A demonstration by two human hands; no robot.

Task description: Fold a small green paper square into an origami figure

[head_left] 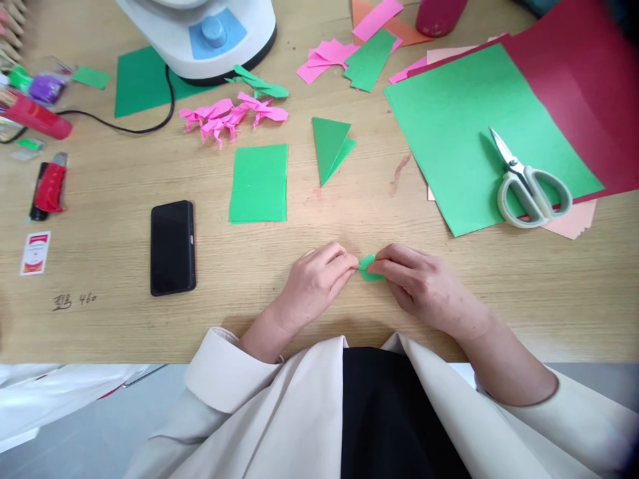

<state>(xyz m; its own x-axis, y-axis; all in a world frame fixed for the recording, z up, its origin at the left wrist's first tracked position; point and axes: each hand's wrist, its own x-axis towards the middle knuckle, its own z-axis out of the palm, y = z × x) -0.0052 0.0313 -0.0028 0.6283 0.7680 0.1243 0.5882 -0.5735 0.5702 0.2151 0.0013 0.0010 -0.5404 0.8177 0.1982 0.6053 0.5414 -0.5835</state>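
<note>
Close to the table's front edge, my left hand (319, 278) and my right hand (424, 283) pinch a small piece of folded green paper (370, 269) between them. Most of that paper is covered by my fingers. Beyond my hands lie a stack of green paper squares (258, 183) and a folded green paper triangle (331, 148). Farther back sit several pink folded paper figures (222, 121) and a green folded paper figure (262, 85).
A black phone (172, 247) lies left of my hands. To the right, scissors (532, 186) rest on green paper sheets (459, 146) over red sheets (594, 113). At the back stands a white appliance (244, 40) with a black cord (120, 129). A red cutter (51, 185) is far left.
</note>
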